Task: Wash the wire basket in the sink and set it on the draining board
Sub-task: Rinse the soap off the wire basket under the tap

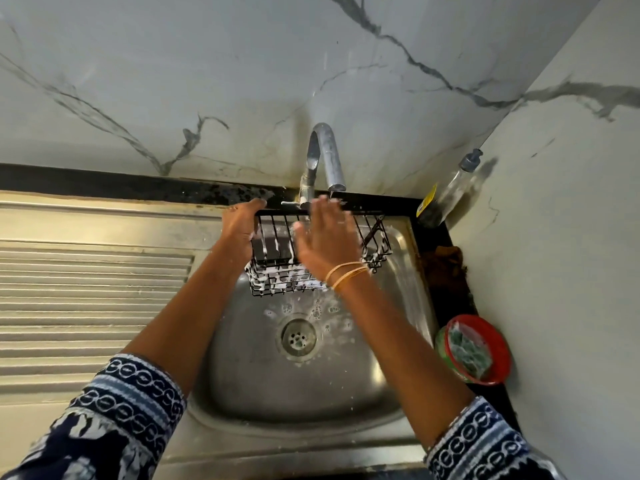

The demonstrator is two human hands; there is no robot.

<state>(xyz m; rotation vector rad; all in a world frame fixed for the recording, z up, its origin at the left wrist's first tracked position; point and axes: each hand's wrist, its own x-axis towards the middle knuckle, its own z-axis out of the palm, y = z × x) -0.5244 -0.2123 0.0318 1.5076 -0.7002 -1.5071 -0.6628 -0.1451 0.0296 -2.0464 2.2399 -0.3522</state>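
Note:
A black wire basket point(277, 252), streaked with white soap foam, hangs tilted over the back of the steel sink point(391, 341), under the tap point(325, 157). My left hand point(242, 226) grips the basket's left end. My right hand point(329, 237) lies with straight, spread fingers against the basket's front, just below the tap's spout, and hides the middle of the wires. The ribbed draining board point(90, 292) stretches away on the left of the sink.
Foam and water lie around the drain point(298, 337). A soap dispenser bottle point(457, 181) leans in the right corner. A red bowl with a green scrub pad point(474, 348) stands on the black ledge at the right. The marble wall rises close behind.

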